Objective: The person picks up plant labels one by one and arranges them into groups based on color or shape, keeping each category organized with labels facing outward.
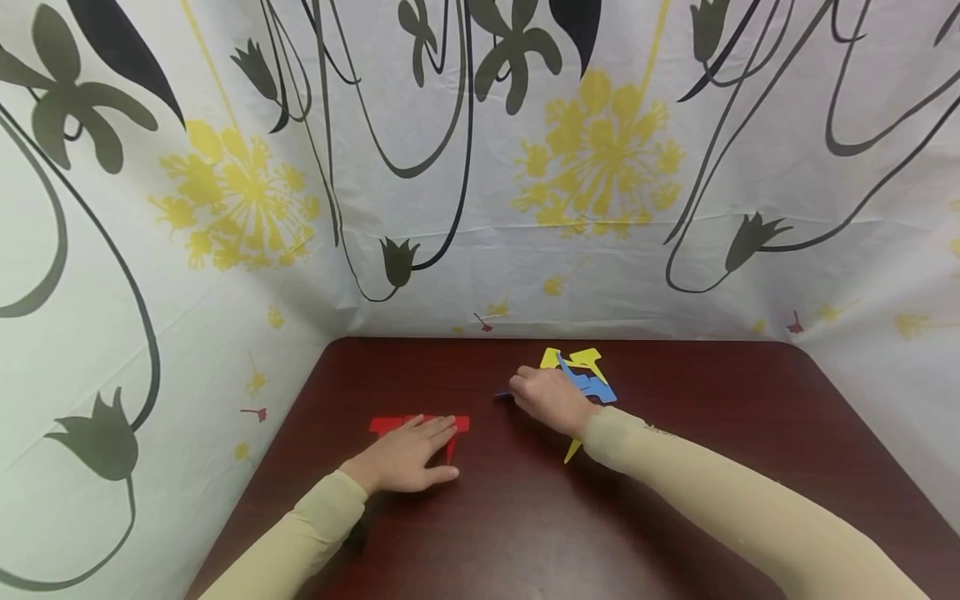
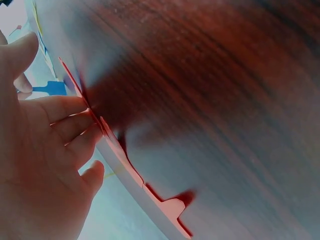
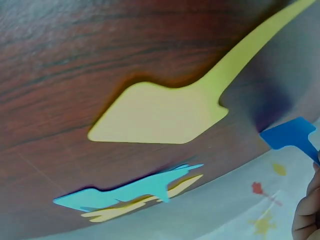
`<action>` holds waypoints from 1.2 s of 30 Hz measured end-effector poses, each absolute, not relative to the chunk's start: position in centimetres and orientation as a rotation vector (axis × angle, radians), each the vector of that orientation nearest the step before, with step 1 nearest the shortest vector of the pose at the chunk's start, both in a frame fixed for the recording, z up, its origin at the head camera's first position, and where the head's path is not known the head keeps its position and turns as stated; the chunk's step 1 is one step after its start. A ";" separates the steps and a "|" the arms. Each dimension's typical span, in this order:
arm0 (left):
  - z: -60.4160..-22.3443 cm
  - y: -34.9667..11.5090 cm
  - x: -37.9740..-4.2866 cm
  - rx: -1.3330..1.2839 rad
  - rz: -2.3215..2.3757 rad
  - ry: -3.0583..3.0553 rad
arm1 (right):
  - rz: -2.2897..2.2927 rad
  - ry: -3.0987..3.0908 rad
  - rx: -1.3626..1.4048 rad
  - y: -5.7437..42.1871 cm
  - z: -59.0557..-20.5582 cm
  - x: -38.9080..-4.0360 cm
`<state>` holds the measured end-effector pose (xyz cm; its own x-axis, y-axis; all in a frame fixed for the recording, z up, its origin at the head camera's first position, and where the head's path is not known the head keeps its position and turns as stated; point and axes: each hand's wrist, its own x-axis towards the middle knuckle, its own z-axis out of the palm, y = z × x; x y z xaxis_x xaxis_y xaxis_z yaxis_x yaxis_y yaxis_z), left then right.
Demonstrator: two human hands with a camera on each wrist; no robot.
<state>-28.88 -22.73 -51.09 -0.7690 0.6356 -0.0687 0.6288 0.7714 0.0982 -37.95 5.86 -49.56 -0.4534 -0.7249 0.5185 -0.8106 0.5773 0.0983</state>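
Observation:
Several red T-shaped plant labels [image 1: 384, 425] lie in a row on the table, and my left hand [image 1: 408, 454] rests on them with its fingers extended. In the left wrist view those fingertips touch the red labels [image 2: 172, 206]. My right hand [image 1: 551, 398] pinches a blue T-shaped plant label by its narrow stem; its wide head [image 3: 290, 133] shows in the right wrist view. Beyond that hand lies a loose group of blue labels [image 1: 598, 389] and yellow labels [image 1: 585, 358]. One yellow label [image 3: 160, 112] lies apart, mostly covered by the right wrist in the head view.
The dark reddish-brown table [image 1: 480, 533] has rounded far corners. A white cloth [image 1: 465, 208] with grey and yellow flower prints hangs behind it and along both sides.

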 end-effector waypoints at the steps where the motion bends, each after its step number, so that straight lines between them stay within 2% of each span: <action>1: -51.1 -22.7 -28.9 1.029 0.106 2.865 | 0.192 -2.267 1.255 5.7 -49.6 -37.7; 18: -50.7 -22.7 -28.9 1.032 0.080 2.866 | 0.171 -2.247 1.642 3.2 -51.4 -35.7; 36: -50.7 -22.5 -28.9 0.992 0.074 2.861 | 0.072 -2.329 1.704 2.7 -52.2 -35.5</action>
<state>-28.86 -22.51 -50.69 -0.7800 0.6192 -0.0899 0.6138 0.7852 0.0827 -35.55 2.75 -52.20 -0.2819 -0.9310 0.2319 -0.9435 0.3129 0.1092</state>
